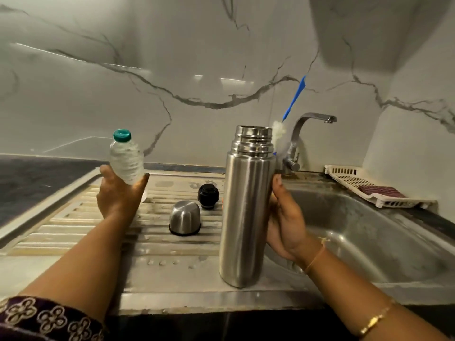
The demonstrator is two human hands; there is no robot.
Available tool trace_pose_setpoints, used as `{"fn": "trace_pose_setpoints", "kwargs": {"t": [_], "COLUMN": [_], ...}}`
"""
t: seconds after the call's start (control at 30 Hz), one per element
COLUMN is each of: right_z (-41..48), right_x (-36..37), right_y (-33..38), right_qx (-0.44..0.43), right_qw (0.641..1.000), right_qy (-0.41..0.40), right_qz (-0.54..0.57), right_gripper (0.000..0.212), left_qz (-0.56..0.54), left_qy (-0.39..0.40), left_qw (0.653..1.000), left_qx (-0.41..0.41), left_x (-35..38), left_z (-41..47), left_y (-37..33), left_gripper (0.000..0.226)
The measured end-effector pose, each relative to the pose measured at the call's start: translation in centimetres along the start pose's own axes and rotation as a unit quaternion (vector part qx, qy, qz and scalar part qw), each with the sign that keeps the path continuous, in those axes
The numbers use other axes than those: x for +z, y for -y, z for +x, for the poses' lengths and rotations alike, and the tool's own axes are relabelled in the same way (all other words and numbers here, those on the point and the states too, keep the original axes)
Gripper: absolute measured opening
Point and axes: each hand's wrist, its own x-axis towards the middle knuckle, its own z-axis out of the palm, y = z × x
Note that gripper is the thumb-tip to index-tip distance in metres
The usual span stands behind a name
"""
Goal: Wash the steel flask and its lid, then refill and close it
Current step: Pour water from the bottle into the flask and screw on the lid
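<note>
— Where is the steel flask (246, 212) found in the head view?
— It is held upright and uncapped at the right edge of the drainboard (73, 230), beside the sink basin (357, 230). It is gripped from its right side by the right hand (285, 225).
— And the left hand (118, 195)?
— It is wrapped round a capped plastic bottle (126, 158), raised over the drainboard's back left part.
— The lid parts?
— The steel cup lid (185, 217) is set mouth-down mid-drainboard. The black stopper (208, 195) is seen just behind it, apart.

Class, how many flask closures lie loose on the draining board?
2: the steel cup, rim down, left of the flask; the black stopper just behind it. None seems hidden.
</note>
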Motion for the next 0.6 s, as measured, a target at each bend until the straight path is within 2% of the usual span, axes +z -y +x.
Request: {"fn": "trace_pose_setpoints", "kwargs": {"t": [0.17, 0.27, 0.4, 0.53, 0.6], "right_z": [-0.3, -0.4, -0.9, -2.0, -2.9], "right_x": [0.0, -0.2, 0.0, -0.1, -0.2], "right_y": [0.0, 0.0, 0.3, 1.0, 2.0], "right_qx": [-0.004, 0.001, 0.015, 0.028, 0.025], "right_qw": [0.999, 0.998, 0.995, 0.989, 0.988], "right_qy": [0.013, 0.015, -0.011, -0.006, -0.028], "right_qz": [-0.041, -0.054, -0.095, -0.145, -0.152], "right_gripper": [0.059, 0.062, 0.088, 0.084, 0.097], "left_qz": [-0.055, -0.077, -0.07, -0.029, -0.022], "left_qy": [-0.048, -0.081, -0.104, -0.103, -0.105], "left_qw": [0.995, 0.99, 0.991, 0.994, 0.994], "left_qx": [-0.074, -0.09, -0.056, -0.007, 0.014], "left_x": [-3.6, -6.0, -9.3, -11.5, -12.4], "left_z": [-3.4, -6.1, -10.4, -13.3, -14.4], "left_y": [-1.6, -3.2, -4.9, -6.0, -6.8], "left_gripper": [0.072, 0.072, 0.075, 0.076, 0.074]}}
